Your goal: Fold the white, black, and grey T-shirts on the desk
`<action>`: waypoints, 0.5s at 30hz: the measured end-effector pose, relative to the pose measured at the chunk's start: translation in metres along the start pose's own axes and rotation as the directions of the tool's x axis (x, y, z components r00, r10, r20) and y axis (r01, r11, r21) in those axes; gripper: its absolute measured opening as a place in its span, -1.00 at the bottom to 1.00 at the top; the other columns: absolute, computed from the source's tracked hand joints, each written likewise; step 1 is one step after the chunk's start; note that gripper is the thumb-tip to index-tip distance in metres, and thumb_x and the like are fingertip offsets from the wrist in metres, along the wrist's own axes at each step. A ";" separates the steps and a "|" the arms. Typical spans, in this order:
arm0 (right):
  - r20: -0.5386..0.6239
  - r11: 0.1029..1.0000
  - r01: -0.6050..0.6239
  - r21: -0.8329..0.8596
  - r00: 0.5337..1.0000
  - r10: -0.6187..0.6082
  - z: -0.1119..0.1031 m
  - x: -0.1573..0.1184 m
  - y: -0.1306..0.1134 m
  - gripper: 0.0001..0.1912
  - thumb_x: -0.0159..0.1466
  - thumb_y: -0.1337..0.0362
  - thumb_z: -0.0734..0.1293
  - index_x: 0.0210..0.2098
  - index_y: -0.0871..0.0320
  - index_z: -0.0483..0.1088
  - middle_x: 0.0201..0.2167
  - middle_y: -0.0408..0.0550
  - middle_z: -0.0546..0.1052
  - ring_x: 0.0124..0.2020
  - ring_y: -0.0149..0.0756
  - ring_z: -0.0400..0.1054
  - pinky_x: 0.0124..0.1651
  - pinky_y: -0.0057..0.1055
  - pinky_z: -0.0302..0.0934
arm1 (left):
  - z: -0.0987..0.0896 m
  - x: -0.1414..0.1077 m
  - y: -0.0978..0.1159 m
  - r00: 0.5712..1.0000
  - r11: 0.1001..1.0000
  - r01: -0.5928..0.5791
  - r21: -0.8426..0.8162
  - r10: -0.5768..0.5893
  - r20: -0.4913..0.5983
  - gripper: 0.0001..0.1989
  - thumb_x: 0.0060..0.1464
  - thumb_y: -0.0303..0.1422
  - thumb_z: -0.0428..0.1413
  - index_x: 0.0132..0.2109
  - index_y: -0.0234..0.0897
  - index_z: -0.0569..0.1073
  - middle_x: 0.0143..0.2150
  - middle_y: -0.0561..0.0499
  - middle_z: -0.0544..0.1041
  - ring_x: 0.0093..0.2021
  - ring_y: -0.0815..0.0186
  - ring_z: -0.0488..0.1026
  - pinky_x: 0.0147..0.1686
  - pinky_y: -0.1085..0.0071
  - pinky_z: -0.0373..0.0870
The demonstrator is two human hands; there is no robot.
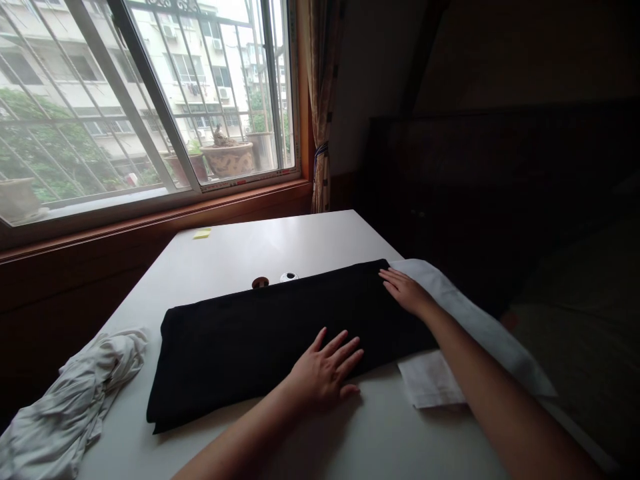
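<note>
A black cloth, folded into a long flat rectangle, lies across the white table; what kind of garment it is I cannot tell. My left hand rests on its near edge, right of the middle, with the fingers spread. Toward the far right end of the black cloth, my right hand lies flat with its fingers stretched out. Under and beyond that right end is a white cloth. A small white folded piece sits next to my right forearm.
A crumpled white cloth hangs over the table's left edge. Behind the black cloth are a small brown round object and a white ring-shaped one. Yellow sticky notes lie at the far left corner, below a barred window.
</note>
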State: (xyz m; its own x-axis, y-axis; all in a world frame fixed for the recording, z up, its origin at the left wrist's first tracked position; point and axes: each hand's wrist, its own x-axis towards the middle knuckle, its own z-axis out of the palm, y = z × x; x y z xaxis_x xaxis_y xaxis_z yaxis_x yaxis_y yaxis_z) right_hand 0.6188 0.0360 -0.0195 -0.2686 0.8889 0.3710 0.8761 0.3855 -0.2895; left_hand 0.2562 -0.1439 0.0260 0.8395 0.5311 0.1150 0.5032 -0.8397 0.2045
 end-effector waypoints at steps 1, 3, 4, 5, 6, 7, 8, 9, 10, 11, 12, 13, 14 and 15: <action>-0.007 1.000 0.001 -0.004 1.000 -0.001 -0.001 -0.001 0.000 -0.50 0.42 0.16 0.13 0.22 0.10 0.48 0.27 -0.01 0.48 0.38 -0.04 0.24 0.45 0.02 0.09 | 0.005 0.002 0.001 1.000 1.000 0.005 -0.004 -0.005 0.002 -0.31 0.43 0.06 -0.25 0.53 -0.16 -0.08 0.56 -0.01 -0.08 0.56 0.11 -0.20 0.49 -0.12 -0.28; -0.020 1.000 0.004 -0.011 1.000 -0.004 -0.002 -0.002 -0.002 -0.52 0.41 0.16 0.13 0.20 0.08 0.49 0.26 -0.01 0.49 0.37 -0.04 0.25 0.44 0.02 0.10 | 0.011 -0.002 -0.001 1.000 1.000 0.001 0.000 -0.001 0.003 -0.28 0.42 0.08 -0.24 0.53 -0.17 -0.11 0.56 -0.02 -0.10 0.56 0.10 -0.19 0.50 -0.10 -0.29; -0.027 1.000 0.004 -0.013 1.000 -0.005 -0.002 -0.002 -0.002 -0.52 0.41 0.16 0.13 0.19 0.08 0.50 0.25 -0.01 0.50 0.36 -0.03 0.26 0.44 0.04 0.11 | 0.012 -0.006 -0.003 1.000 1.000 -0.003 0.005 0.003 0.005 -0.27 0.42 0.08 -0.22 0.53 -0.16 -0.13 0.56 -0.02 -0.11 0.55 0.11 -0.19 0.50 -0.07 -0.28; -0.035 1.000 0.004 -0.016 0.999 -0.004 -0.003 -0.002 -0.003 -0.52 0.41 0.15 0.13 0.18 0.08 0.51 0.24 0.01 0.51 0.35 -0.01 0.27 0.43 0.06 0.12 | 0.012 -0.012 -0.005 1.000 1.000 -0.004 0.012 0.004 0.005 -0.27 0.41 0.08 -0.21 0.54 -0.15 -0.15 0.56 -0.02 -0.11 0.55 0.12 -0.18 0.51 -0.04 -0.28; -0.046 1.000 0.002 -0.021 0.999 -0.003 -0.003 -0.003 -0.004 -0.52 0.41 0.15 0.13 0.16 0.08 0.52 0.23 0.02 0.51 0.34 0.01 0.28 0.42 0.08 0.13 | 0.010 -0.018 -0.006 1.000 1.000 0.002 0.019 -0.002 0.003 -0.26 0.41 0.08 -0.20 0.54 -0.15 -0.16 0.56 -0.02 -0.12 0.55 0.12 -0.17 0.51 -0.01 -0.27; -0.059 1.000 -0.001 -0.029 0.998 -0.001 -0.004 -0.003 -0.005 -0.52 0.41 0.14 0.14 0.15 0.08 0.53 0.22 0.03 0.52 0.32 0.03 0.30 0.40 0.09 0.14 | 0.009 -0.025 -0.007 1.000 1.000 0.015 0.026 -0.015 0.000 -0.25 0.41 0.08 -0.20 0.54 -0.15 -0.18 0.56 -0.02 -0.12 0.55 0.13 -0.17 0.51 0.01 -0.27; -0.072 0.999 -0.004 -0.041 0.997 0.001 -0.005 -0.004 -0.005 -0.53 0.41 0.14 0.14 0.13 0.09 0.54 0.22 0.04 0.52 0.30 0.04 0.32 0.39 0.10 0.16 | 0.006 -0.032 -0.008 0.999 0.999 0.035 0.032 -0.035 -0.003 -0.25 0.41 0.08 -0.19 0.54 -0.15 -0.19 0.56 -0.01 -0.13 0.55 0.14 -0.17 0.51 0.03 -0.27; -0.084 0.998 -0.007 -0.055 0.996 0.002 -0.006 -0.004 -0.006 -0.53 0.41 0.14 0.14 0.12 0.09 0.55 0.21 0.04 0.52 0.27 0.04 0.34 0.37 0.09 0.18 | 0.003 -0.039 -0.010 0.998 0.997 0.060 0.038 -0.060 -0.006 -0.25 0.41 0.08 -0.19 0.54 -0.14 -0.21 0.56 -0.01 -0.13 0.55 0.14 -0.16 0.51 0.05 -0.27; -0.093 0.997 -0.008 -0.071 0.996 0.001 -0.007 -0.005 -0.007 -0.53 0.41 0.15 0.13 0.11 0.09 0.55 0.21 0.04 0.52 0.26 0.03 0.35 0.36 0.06 0.19 | -0.001 -0.047 -0.011 0.996 0.995 0.088 0.045 -0.088 -0.008 -0.24 0.41 0.08 -0.18 0.54 -0.12 -0.21 0.56 0.00 -0.13 0.55 0.15 -0.14 0.51 0.06 -0.25; -0.098 0.996 -0.009 -0.087 0.995 0.000 -0.008 -0.005 -0.007 -0.54 0.41 0.16 0.13 0.10 0.09 0.56 0.20 0.04 0.53 0.24 0.02 0.35 0.35 0.04 0.20 | -0.006 -0.055 -0.014 0.993 0.992 0.118 0.054 -0.118 -0.009 -0.25 0.41 0.08 -0.17 0.54 -0.11 -0.21 0.56 0.00 -0.11 0.54 0.15 -0.12 0.51 0.08 -0.21; -0.100 0.995 -0.012 -0.103 0.995 0.002 -0.009 -0.006 -0.008 -0.54 0.40 0.17 0.13 0.09 0.09 0.56 0.20 0.03 0.53 0.23 0.01 0.35 0.34 0.03 0.21 | -0.010 -0.065 -0.017 0.989 0.987 0.150 0.065 -0.150 -0.008 -0.26 0.41 0.07 -0.16 0.54 -0.09 -0.20 0.55 0.01 -0.09 0.54 0.15 -0.09 0.51 0.08 -0.17; -0.102 0.993 -0.019 -0.117 0.995 0.007 -0.011 -0.006 -0.009 -0.55 0.40 0.18 0.13 0.08 0.08 0.56 0.19 0.03 0.53 0.23 0.01 0.35 0.32 0.02 0.22 | -0.015 -0.075 -0.021 0.984 0.981 0.179 0.075 -0.179 -0.007 -0.27 0.41 0.06 -0.14 0.54 -0.07 -0.19 0.55 0.01 -0.07 0.53 0.15 -0.06 0.50 0.09 -0.12; -0.104 0.991 -0.028 -0.131 0.994 0.014 -0.012 -0.007 -0.010 -0.56 0.39 0.18 0.14 0.07 0.07 0.57 0.17 0.03 0.53 0.22 0.02 0.36 0.31 0.03 0.23 | -0.020 -0.085 -0.026 0.979 0.975 0.203 0.087 -0.203 -0.007 -0.28 0.41 0.04 -0.13 0.54 -0.05 -0.17 0.54 0.02 -0.04 0.52 0.15 -0.03 0.49 0.10 -0.07; -0.108 0.989 -0.040 -0.144 0.994 0.024 -0.013 -0.007 -0.012 -0.57 0.39 0.19 0.14 0.06 0.06 0.57 0.16 0.03 0.54 0.20 0.03 0.36 0.29 0.03 0.24 | -0.024 -0.097 -0.032 0.974 0.969 0.225 0.097 -0.225 -0.011 -0.30 0.42 0.02 -0.12 0.53 -0.02 -0.16 0.54 0.04 -0.02 0.52 0.15 -0.01 0.49 0.10 -0.03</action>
State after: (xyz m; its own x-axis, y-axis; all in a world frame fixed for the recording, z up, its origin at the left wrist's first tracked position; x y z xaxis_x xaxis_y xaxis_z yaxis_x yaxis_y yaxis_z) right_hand 0.6157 0.0218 -0.0074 -0.2025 0.8663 0.4567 0.9345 0.3103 -0.1743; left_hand 0.1537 -0.1654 0.0316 0.7023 0.7078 0.0764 0.6969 -0.7054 0.1294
